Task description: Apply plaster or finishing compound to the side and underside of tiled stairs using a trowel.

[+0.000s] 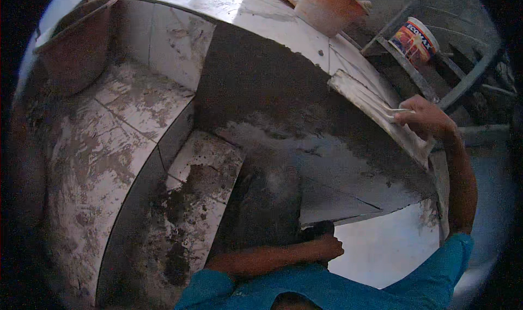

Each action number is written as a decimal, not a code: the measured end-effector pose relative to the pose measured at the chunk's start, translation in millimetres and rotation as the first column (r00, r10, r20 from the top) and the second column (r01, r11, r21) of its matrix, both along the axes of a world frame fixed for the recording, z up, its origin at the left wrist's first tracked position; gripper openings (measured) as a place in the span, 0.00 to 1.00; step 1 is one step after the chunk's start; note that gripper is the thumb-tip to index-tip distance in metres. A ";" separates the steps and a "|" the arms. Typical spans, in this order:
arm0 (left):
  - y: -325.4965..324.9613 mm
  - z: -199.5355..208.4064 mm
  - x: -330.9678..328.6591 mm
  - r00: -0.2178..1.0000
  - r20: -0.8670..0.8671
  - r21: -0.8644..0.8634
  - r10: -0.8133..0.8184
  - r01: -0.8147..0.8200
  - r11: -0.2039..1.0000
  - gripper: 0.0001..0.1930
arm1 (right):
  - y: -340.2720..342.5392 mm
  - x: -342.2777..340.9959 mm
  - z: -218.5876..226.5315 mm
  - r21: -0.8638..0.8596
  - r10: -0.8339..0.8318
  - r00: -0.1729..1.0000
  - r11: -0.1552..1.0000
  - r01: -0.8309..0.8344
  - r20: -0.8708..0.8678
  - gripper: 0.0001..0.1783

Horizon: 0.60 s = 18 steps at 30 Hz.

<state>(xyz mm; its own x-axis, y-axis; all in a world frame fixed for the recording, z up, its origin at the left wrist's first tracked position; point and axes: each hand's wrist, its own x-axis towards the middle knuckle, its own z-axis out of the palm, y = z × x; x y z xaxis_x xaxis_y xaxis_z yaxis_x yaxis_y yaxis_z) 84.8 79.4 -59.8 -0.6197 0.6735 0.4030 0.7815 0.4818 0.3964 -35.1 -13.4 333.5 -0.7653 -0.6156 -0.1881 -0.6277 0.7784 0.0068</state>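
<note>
My right hand (427, 119) reaches out at the right, fingers closed on the edge of a long pale strip (376, 109) with ridges along it. What kind of piece it is I cannot make out. The strip lies along the right border of a broad band of dark, wet-looking mortar (267, 76). Close to my body, my left hand (329, 248) is curled into a fist, its forearm lying across the lower middle. A black object (318, 231) shows just beyond that fist; its kind is unclear, and the fist's contents are hidden.
Mortar-smeared tiled steps (131, 125) drop away on the left, with a large tub (76, 48) on the upper one. An orange-red bucket (329, 7) stands on the tiles at the top. Behind grey metal bars (408, 70) sits a printed paint pail (415, 42).
</note>
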 end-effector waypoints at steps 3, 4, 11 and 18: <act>-9.4 15.0 1.4 1.000 -0.017 0.057 -0.013 0.014 0.998 0.07 | -17.3 -20.6 0.4 0.025 0.047 0.996 0.998 -0.049 0.073 0.24; -14.4 13.3 3.4 1.000 -0.002 0.057 0.007 -0.007 0.998 0.07 | -33.2 -21.3 -5.4 0.015 0.098 0.993 0.995 -0.099 0.064 0.24; -11.0 4.8 2.0 0.999 0.004 0.064 -0.044 0.044 0.997 0.08 | -123.9 -13.6 -6.6 0.051 0.519 0.853 0.855 -0.517 -0.057 0.21; -24.1 18.0 -2.5 0.995 0.046 0.047 0.092 -0.094 0.994 0.08 | -188.8 52.8 13.1 -0.509 0.266 0.962 0.837 -0.203 0.054 0.18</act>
